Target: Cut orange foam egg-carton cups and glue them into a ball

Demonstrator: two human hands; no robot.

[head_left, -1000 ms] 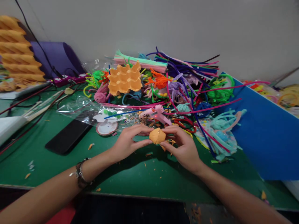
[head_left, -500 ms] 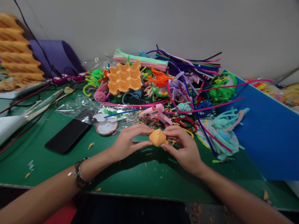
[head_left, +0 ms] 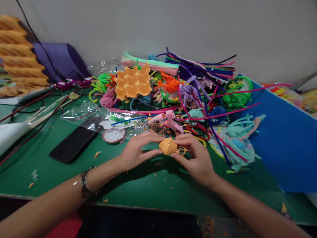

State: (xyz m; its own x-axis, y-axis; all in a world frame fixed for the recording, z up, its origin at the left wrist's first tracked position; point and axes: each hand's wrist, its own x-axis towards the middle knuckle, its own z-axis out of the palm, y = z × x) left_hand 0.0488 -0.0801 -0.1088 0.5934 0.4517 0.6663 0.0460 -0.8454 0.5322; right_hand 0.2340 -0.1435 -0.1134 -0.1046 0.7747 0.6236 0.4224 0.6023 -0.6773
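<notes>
A small orange piece of carton (head_left: 168, 146), rounded with a ridge down its middle, is held above the green table (head_left: 148, 195). My left hand (head_left: 135, 150) pinches its left side between thumb and fingers. On its right side, my right hand (head_left: 195, 157) grips it the same way. Just beyond the hands lies a pink glue gun (head_left: 166, 121) with a small red light, among orange scraps. Farther back, an orange egg carton section (head_left: 133, 81) rests on the heap of pipe cleaners.
A black phone (head_left: 74, 142) and a round white lid (head_left: 114, 135) lie left of the hands. Bundled pipe cleaners (head_left: 200, 67) fill the back. A blue board (head_left: 284, 142) leans at the right. Clear plastic wrap (head_left: 83, 112) and cables spread at the left.
The view has shifted very slightly, so everything appears a little farther right. Both hands keep the same hold on the orange piece.
</notes>
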